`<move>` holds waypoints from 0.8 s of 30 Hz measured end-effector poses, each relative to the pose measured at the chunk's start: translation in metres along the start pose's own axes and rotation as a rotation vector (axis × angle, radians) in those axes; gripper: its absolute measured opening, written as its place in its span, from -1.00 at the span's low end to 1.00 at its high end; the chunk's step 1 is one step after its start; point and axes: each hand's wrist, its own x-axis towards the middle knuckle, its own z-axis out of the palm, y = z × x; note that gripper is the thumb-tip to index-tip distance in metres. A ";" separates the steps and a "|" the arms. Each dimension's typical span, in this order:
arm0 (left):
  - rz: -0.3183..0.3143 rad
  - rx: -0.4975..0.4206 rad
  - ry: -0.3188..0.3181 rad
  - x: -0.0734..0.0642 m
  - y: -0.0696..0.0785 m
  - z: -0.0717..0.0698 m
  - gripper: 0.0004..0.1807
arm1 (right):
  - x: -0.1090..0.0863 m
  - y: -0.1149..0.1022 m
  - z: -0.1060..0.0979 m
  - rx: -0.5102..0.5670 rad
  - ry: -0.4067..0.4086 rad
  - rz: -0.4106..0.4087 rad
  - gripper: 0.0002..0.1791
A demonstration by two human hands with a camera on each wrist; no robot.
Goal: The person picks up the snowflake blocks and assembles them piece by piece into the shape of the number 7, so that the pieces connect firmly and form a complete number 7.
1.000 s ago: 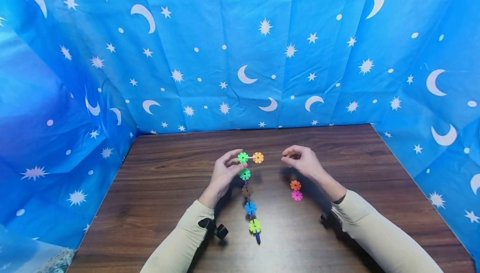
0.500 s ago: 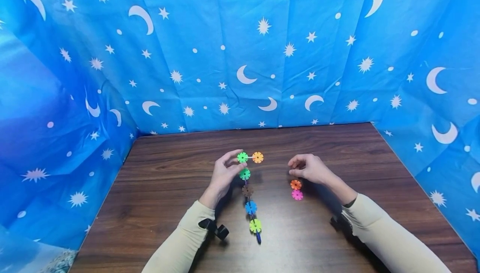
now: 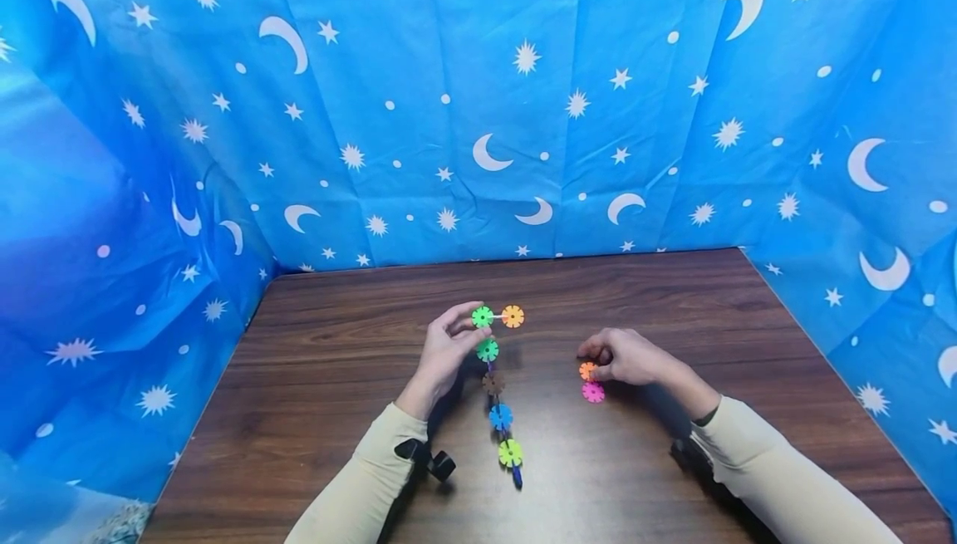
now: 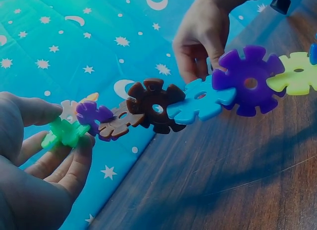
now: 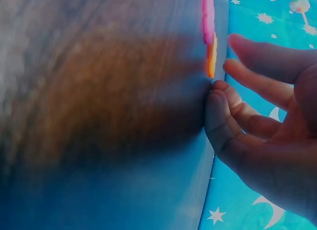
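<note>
My left hand (image 3: 447, 346) pinches a green flower-shaped interlocking disc (image 4: 65, 133) between thumb and fingers. From it runs a chain of slotted discs, among them a brown disc (image 4: 156, 106), a light blue disc (image 3: 501, 417), a purple disc (image 4: 249, 81) and a yellow-green disc (image 3: 510, 453). At the chain's far end an orange-yellow disc (image 3: 512, 316) sticks out to the right on a pale edge-on disc. My right hand (image 3: 626, 356) is at a loose orange disc (image 5: 212, 57), thumb overlapping it in the head view, fingertips low at the table beside it. A pink disc (image 3: 593, 393) adjoins the orange one.
The brown wood-grain table (image 3: 329, 378) carries the loose discs. A blue cloth (image 3: 419, 137) with white moons and stars hangs behind the table and at both sides. Black wrist camera mounts (image 3: 428, 458) stick out below both sleeves.
My right hand has moved down and toward the person, from right of the chain's end to the orange disc. The left hand and its chain have stayed nearly still.
</note>
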 end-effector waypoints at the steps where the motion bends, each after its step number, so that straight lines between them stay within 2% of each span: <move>1: -0.001 0.004 -0.001 0.000 0.000 0.000 -0.49 | 0.000 0.000 0.001 -0.011 0.000 -0.010 -0.67; 5: -0.013 0.010 -0.008 -0.001 0.000 0.000 -0.47 | -0.001 0.000 0.003 -0.048 0.009 -0.030 -0.71; 13: -0.028 -0.009 -0.015 -0.002 0.003 0.001 -0.46 | 0.001 0.001 0.007 -0.091 0.027 -0.022 -0.74; 20: -0.033 0.007 -0.012 -0.002 0.002 0.001 -0.49 | 0.002 -0.001 0.006 -0.036 0.062 0.030 -0.76; 24: -0.033 0.020 -0.013 -0.001 0.003 0.001 -0.47 | 0.002 -0.001 0.004 -0.016 0.085 0.013 -0.79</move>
